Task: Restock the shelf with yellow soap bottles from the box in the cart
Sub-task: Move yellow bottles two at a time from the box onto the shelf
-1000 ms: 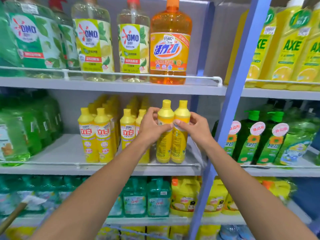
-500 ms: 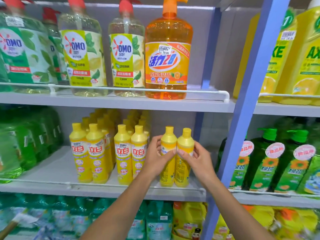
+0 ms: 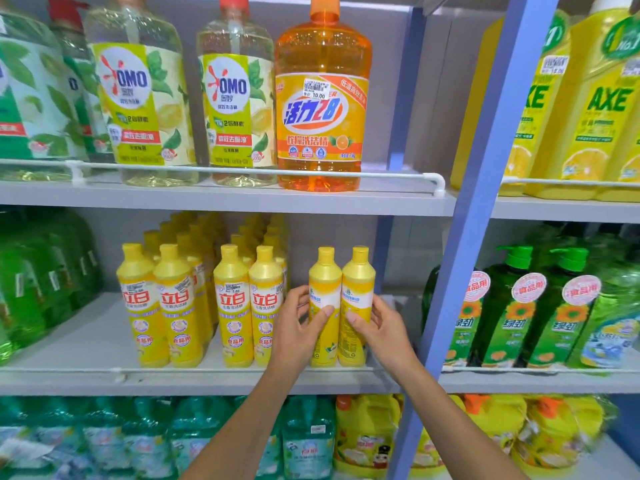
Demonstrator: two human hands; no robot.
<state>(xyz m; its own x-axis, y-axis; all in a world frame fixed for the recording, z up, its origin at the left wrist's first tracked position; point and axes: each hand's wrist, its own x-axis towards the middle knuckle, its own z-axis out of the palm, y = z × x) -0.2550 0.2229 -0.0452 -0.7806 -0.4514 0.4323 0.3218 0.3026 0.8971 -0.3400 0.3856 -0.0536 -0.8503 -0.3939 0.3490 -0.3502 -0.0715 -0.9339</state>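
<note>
In the head view, two yellow soap bottles (image 3: 325, 282) are being held upright and touching on the middle shelf (image 3: 86, 341), just left of the blue post (image 3: 485, 202), with the left hand (image 3: 298, 329) curling round one and the right hand (image 3: 382, 329) round the other, their far fingertips being hidden behind the bottles.

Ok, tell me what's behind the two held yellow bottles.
Over the two yellow bottles only the grey back panel shows, no caps. The shelf floor behind is covered by them, the left hand and the right hand.
</note>
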